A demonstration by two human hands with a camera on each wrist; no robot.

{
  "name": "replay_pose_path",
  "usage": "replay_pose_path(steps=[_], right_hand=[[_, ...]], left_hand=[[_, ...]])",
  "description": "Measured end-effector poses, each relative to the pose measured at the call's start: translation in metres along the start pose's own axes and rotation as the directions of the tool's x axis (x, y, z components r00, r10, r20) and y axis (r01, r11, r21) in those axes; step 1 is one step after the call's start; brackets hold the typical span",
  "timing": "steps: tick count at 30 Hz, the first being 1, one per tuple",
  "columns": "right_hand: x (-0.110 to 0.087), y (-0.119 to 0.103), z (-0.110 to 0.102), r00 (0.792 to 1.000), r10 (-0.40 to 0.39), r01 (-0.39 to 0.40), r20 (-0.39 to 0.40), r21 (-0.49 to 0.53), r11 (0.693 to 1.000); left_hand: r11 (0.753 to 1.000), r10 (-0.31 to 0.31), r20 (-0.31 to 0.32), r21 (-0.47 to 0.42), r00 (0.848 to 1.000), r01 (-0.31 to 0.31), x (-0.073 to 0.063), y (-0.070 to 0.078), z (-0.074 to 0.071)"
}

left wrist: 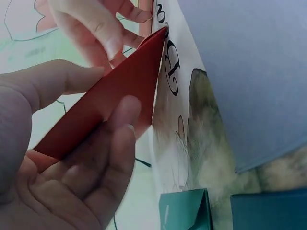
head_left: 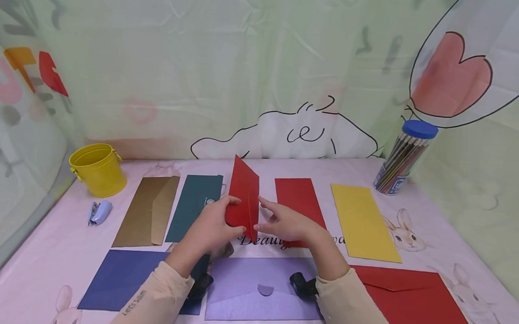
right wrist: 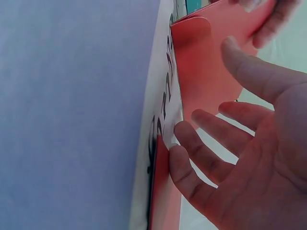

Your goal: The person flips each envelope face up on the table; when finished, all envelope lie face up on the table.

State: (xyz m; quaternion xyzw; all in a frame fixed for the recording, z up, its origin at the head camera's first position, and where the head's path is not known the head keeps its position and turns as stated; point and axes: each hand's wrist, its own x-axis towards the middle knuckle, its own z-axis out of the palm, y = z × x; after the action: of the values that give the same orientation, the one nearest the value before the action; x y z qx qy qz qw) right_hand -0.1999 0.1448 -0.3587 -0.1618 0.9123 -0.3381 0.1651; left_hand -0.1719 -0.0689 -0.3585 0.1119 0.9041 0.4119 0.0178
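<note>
A red envelope [head_left: 244,192] stands on edge above the middle of the table, its flap side turned to the right. My left hand [head_left: 213,225] grips it by the lower left part, with the thumb on one edge and fingers against its face, as the left wrist view shows. Close by its right side is my right hand [head_left: 290,224], fingers spread and slightly bent; in the right wrist view the thumb [right wrist: 254,72] lies before the envelope's flap side [right wrist: 206,62]. Whether that thumb touches the paper I cannot tell.
Around lie brown [head_left: 146,212], green [head_left: 195,205], yellow [head_left: 364,222], blue [head_left: 121,277] and lilac [head_left: 245,282] envelopes, plus two red ones [head_left: 299,197]. Behind stand a yellow bucket [head_left: 102,172] and a pencil jar [head_left: 403,161]; a small purple stapler [head_left: 100,213] lies left.
</note>
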Motion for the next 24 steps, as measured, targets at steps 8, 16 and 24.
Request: replay_pose_path(steps=[8, 16, 24], right_hand=[[-0.001, 0.000, 0.002, 0.999, -0.032, 0.032, 0.000, -0.077, 0.997], [0.000, 0.002, 0.004, 1.000, -0.017, 0.019, 0.012, -0.159, 0.987], [0.000, 0.000, 0.004, 1.000, 0.002, 0.002, 0.022, -0.187, 0.982]], left_hand=[[0.992, -0.085, 0.083, 0.103, 0.993, 0.076, 0.001, -0.006, -0.001], [0.951, -0.114, 0.103, 0.299, 0.988, 0.079, -0.001, -0.009, 0.000], [0.933, -0.107, 0.103, 0.355, 0.989, 0.064, -0.004, -0.012, 0.002]])
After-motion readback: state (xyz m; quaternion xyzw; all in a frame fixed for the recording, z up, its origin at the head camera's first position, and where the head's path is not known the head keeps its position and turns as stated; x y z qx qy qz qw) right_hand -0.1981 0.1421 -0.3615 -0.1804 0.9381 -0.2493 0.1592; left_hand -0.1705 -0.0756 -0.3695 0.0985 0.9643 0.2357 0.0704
